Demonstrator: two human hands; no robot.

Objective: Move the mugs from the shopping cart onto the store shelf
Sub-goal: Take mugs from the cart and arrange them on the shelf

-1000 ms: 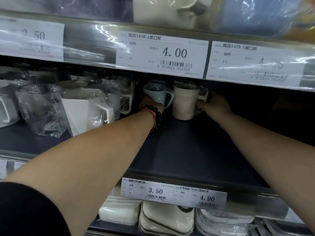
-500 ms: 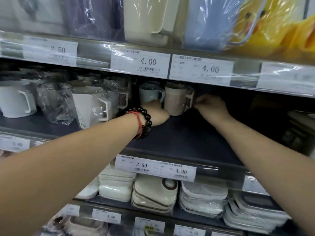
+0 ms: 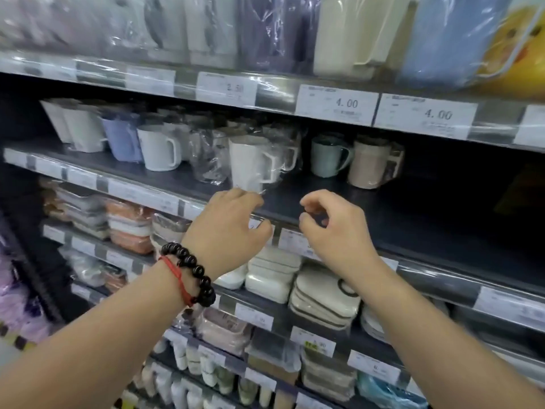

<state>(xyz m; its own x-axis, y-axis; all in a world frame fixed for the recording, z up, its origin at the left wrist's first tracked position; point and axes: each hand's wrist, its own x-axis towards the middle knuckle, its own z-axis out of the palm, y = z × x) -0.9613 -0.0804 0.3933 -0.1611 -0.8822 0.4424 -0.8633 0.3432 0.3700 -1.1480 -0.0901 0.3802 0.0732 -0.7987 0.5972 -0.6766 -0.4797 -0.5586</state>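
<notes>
At a store shelf of mugs, two bare hands hover empty in front of its edge.

On the dark shelf stand a pale blue-green mug and, just beside it on the right, a beige mug, both upright near the back with their handles to the right. Left of them sit plastic-wrapped white mugs and further white and blue ones. Both hands are held in front of the shelf's front edge, apart from every mug. Left hand, with a black bead bracelet and a red cord at the wrist, has its fingers loosely curled and holds nothing. Right hand is also loosely curled, thumb and forefinger close together, with nothing between them. Price labels reading 4.00 line the shelf above.
</notes>
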